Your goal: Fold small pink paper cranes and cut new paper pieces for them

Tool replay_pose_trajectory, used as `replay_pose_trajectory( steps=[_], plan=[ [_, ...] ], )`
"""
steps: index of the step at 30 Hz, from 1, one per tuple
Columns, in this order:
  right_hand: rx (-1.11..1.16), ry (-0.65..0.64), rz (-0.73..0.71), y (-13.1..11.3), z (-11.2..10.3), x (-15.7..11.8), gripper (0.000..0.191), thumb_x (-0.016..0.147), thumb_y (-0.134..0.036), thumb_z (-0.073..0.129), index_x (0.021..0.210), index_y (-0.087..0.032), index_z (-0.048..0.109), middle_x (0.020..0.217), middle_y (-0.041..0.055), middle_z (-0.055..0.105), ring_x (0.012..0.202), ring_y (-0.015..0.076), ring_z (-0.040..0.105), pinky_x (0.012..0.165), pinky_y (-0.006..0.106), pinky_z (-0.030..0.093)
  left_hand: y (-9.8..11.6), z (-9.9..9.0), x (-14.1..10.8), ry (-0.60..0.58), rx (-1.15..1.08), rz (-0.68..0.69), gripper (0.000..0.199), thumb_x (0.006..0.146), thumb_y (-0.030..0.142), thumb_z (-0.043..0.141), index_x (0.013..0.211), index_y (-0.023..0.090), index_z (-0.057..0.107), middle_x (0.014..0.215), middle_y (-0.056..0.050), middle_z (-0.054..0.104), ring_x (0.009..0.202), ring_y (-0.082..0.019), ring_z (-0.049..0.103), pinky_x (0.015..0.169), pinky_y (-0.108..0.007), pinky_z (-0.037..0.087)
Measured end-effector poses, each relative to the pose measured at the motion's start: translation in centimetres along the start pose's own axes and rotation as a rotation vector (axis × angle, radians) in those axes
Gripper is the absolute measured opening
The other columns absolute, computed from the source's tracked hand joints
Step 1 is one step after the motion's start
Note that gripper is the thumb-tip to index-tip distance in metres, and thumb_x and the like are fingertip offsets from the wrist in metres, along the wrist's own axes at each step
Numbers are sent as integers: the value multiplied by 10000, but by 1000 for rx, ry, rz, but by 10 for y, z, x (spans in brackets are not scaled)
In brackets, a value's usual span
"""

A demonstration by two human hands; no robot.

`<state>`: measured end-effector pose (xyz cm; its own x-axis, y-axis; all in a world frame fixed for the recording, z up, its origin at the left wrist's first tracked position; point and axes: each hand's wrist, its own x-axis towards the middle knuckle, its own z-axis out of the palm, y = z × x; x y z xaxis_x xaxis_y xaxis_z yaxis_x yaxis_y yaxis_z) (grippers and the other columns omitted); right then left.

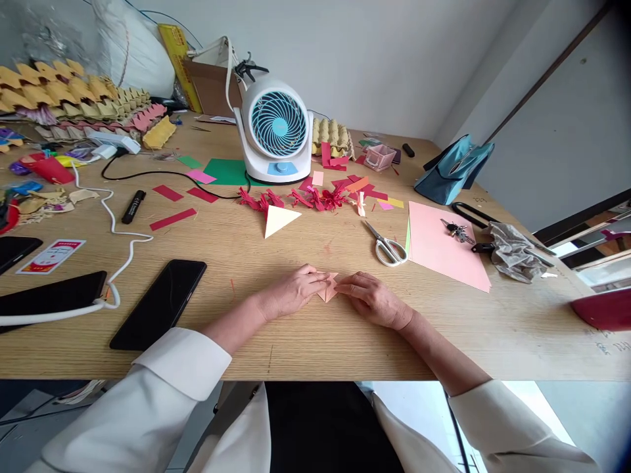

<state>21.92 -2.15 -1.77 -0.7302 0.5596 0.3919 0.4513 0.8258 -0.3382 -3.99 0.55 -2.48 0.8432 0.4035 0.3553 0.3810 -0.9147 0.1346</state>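
Between my two hands a small piece of folded pink paper (327,293) lies on the wooden table, its lower corner pointing toward me and a crease down its middle. My left hand (294,290) presses its closed fingers onto the paper's left side and hides part of it. From the other side, my right hand (375,301) has its fingers drawn together at the paper's right edge, the fingertips touching it. Beyond the hands lies a cream paper triangle (280,220). White-handled scissors (390,252) rest farther out to the right, blades partly open.
A white fan (279,131) stands at the back, with crumpled red paper pieces (323,199) in front. Pink sheets (441,240) with keys (458,230) lie right. A black phone (160,305) and white cable (131,253) are left. Egg trays (73,98) are stacked back left.
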Motion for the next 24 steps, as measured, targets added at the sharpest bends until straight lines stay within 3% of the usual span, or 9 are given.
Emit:
replay_pose_trajectory(
  steps=[4, 9, 14, 19, 24],
  plan=[
    [78, 112, 84, 1, 1, -1, 262, 950, -93, 444, 1115, -178, 628, 939, 90, 686, 860, 195, 618, 773, 369, 534, 3, -2, 3, -22, 40, 29, 403, 929, 40, 420, 1299, 126, 555, 1385, -134, 585, 1192, -197, 580, 971, -377, 460],
    [120, 151, 146, -1, 3, -3, 211, 967, -122, 454, 1076, -183, 625, 902, 69, 677, 833, 178, 612, 772, 349, 525, 15, -7, 7, -60, 171, 59, 316, 979, 166, 461, 1269, 120, 577, 1388, -136, 579, 1234, -227, 560, 976, -386, 429],
    [89, 175, 161, -1, 5, -2, 189, 974, -157, 469, 1067, -185, 632, 892, 69, 671, 818, 181, 610, 759, 347, 519, 25, -5, 5, -38, 175, -41, 386, 956, 284, 553, 1305, 119, 558, 1398, -136, 567, 1246, -235, 521, 1032, -381, 398],
    [73, 190, 165, 1, 6, -1, 201, 968, -151, 468, 1066, -183, 641, 909, 78, 676, 834, 186, 619, 763, 342, 520, 29, -2, 4, -68, 137, -56, 524, 906, 310, 630, 1371, 113, 489, 1404, -166, 550, 1288, -270, 480, 1043, -423, 390],
    [82, 195, 177, 2, 7, -1, 207, 964, -149, 465, 1059, -186, 645, 908, 77, 676, 827, 186, 614, 759, 336, 514, 38, 0, 6, -90, 112, -167, 558, 871, 399, 665, 1349, 150, 522, 1419, -123, 533, 1242, -295, 466, 1050, -451, 392]
  ],
)
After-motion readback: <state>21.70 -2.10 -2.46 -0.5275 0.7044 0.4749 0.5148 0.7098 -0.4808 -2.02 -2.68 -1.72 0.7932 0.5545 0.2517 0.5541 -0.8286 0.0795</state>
